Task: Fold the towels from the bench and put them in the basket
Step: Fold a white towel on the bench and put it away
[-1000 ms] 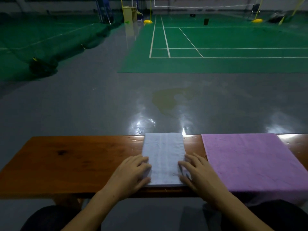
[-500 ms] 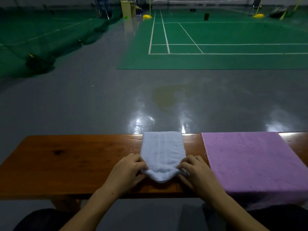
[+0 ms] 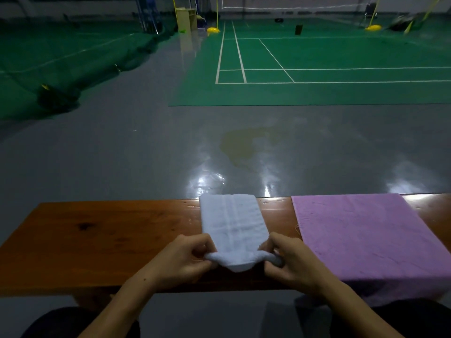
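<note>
Near end of white towel [image 3: 230,223] now lifted off the bench [image 3: 102,240]. Your left hand [image 3: 185,261] and right hand [image 3: 292,262] pinch its corners; long axis runs away from you, so fold forward.

White ribbed towel [image 3: 230,225], pink towel [image 3: 361,237], brown bench [image 3: 102,242].

The pink towel [image 3: 361,237] runs off the right edge, and its near end drops over the tabletop [image 3: 97,242] lip out of sight. The white towel's [image 3: 230,223] near corners vanish inside the hands [image 3: 181,261], fingers curled around them. The tabletop's right end is cut off. Far objects past the court are too dim and small to identify.
</note>
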`<control>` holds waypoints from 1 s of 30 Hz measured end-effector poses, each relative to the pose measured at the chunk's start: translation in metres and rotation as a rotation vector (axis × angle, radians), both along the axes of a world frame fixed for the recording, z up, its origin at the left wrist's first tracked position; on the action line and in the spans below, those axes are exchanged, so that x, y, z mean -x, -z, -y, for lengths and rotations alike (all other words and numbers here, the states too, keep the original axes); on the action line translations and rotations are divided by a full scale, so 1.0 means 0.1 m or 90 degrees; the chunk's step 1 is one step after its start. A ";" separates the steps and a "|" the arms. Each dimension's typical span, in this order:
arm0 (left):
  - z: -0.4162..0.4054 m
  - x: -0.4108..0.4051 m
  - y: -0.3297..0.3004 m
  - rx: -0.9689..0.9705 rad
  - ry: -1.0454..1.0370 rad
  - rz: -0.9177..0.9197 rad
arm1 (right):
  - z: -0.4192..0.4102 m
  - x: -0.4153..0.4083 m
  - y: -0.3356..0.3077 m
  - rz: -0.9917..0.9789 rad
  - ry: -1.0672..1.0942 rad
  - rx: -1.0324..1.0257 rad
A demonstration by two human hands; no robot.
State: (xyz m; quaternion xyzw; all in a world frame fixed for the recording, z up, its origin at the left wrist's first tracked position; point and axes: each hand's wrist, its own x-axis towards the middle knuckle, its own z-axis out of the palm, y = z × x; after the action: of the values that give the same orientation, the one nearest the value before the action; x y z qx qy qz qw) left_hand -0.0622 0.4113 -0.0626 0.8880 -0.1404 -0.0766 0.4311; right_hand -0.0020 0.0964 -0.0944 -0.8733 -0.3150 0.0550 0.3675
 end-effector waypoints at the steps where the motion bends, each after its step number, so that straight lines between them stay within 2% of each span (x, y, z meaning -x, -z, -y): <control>1: 0.00 0.01 -0.02 0.015 -0.007 -0.008 | 0.00 0.02 -0.03 -0.011 -0.004 -0.002; 13: -0.04 0.05 -0.09 0.129 -0.002 -0.126 | 0.00 0.07 -0.24 -0.129 0.010 -0.065; 20: -0.02 0.02 -0.09 0.188 0.027 -0.167 | 0.01 0.00 -0.27 -0.272 0.037 -0.124; 24: 0.04 -0.08 -0.10 0.231 -0.034 -0.127 | -0.02 -0.05 -0.25 -0.359 0.080 -0.179; 27: 0.11 -0.18 -0.13 0.244 -0.118 -0.126 | -0.05 -0.07 -0.35 -0.469 0.099 -0.251; 30: 0.23 -0.30 -0.10 0.273 -0.231 -0.154 | -0.07 -0.13 -0.53 -0.470 0.044 -0.244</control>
State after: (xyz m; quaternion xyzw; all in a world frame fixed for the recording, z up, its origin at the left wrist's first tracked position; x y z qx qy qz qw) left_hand -0.0325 0.3887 -0.0523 0.7715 0.0598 -0.0721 0.6293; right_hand 0.0110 0.1033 -0.0415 -0.7207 -0.1369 0.2925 0.6134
